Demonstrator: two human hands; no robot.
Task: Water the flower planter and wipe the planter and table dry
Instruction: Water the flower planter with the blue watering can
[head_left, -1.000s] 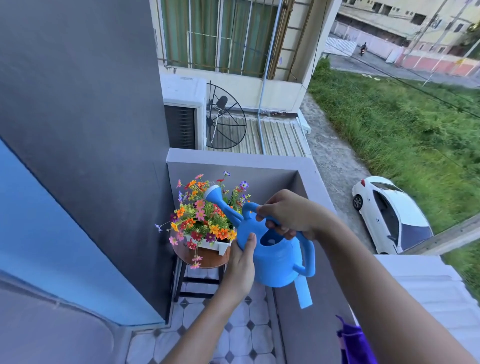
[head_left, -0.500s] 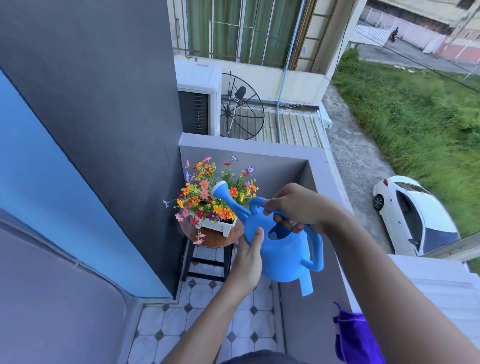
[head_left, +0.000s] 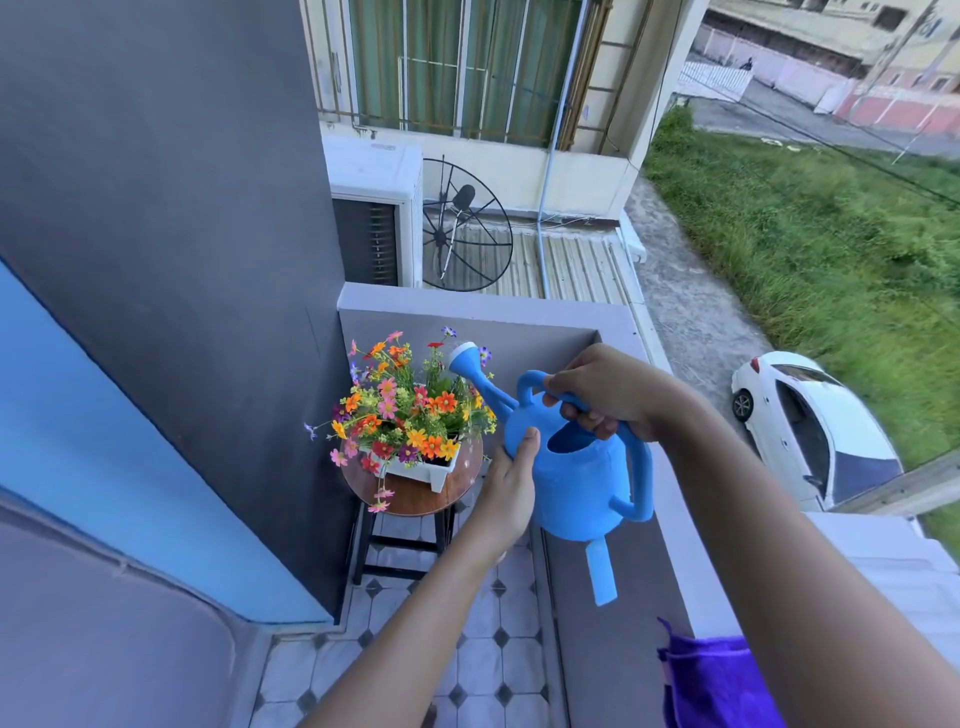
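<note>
A white planter (head_left: 418, 470) full of orange, pink and red flowers (head_left: 410, 410) stands on a small round wooden table (head_left: 415, 499) in the balcony corner. I hold a blue watering can (head_left: 576, 478) just right of it, spout head (head_left: 462, 358) raised over the flowers' right side. My right hand (head_left: 608, 389) grips the can's top handle. My left hand (head_left: 511, 483) presses flat against the can's left side. A purple cloth (head_left: 711, 680) lies on the ledge at the lower right, partly hidden by my right arm.
A dark grey wall (head_left: 182, 260) rises left of the table, and a grey parapet (head_left: 613, 597) encloses the tiled balcony floor (head_left: 467, 649) behind and to the right. Beyond it are an air-conditioner unit (head_left: 374, 208), a dish antenna (head_left: 462, 228) and a white car (head_left: 810, 431) below.
The can's spout has lifted and swung from over the flowers' middle toward their right side. Both hands keep the same hold on the can.
</note>
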